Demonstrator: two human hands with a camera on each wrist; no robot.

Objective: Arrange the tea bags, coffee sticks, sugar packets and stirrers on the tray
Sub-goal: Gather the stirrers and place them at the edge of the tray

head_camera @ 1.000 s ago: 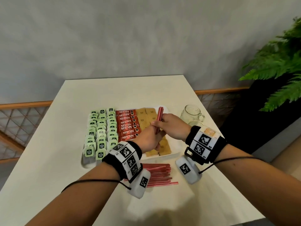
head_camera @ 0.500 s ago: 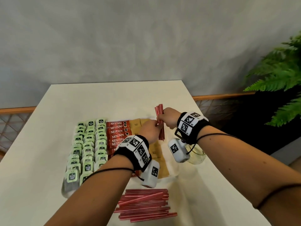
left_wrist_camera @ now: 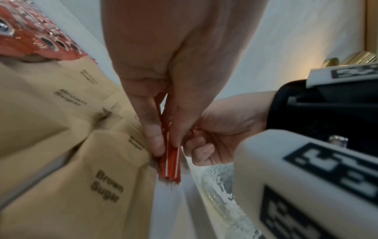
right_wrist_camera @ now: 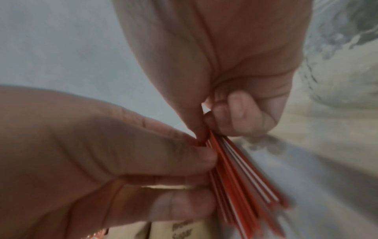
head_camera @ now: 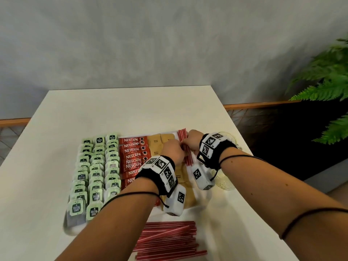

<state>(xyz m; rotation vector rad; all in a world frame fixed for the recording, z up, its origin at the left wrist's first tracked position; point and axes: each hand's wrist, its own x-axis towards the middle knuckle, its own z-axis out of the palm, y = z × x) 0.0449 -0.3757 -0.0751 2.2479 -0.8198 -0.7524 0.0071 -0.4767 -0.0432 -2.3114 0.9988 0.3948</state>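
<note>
Both hands hold one small bundle of red stirrers (head_camera: 185,147) over the right end of the white tray (head_camera: 202,196). My left hand (head_camera: 174,150) pinches the stirrers (left_wrist_camera: 170,163) between thumb and fingers. My right hand (head_camera: 191,141) pinches the same stirrers (right_wrist_camera: 241,181) from the other side. On the tray lie rows of green tea bags (head_camera: 96,174), red coffee sticks (head_camera: 132,157) and brown sugar packets (head_camera: 157,145). The bundle's lower end sits just right of the sugar packets (left_wrist_camera: 67,169).
A loose pile of red stirrers (head_camera: 169,240) lies on the table in front of the tray. A glass mug (head_camera: 225,180) stands right of the tray, under my right wrist. A green plant (head_camera: 325,87) is at the right; the table's right edge is close.
Both hands still hold the stirrer bundle and have stayed over the tray's right end. The view has tilted down and shifted, so the tray and loose pile appear closer.
</note>
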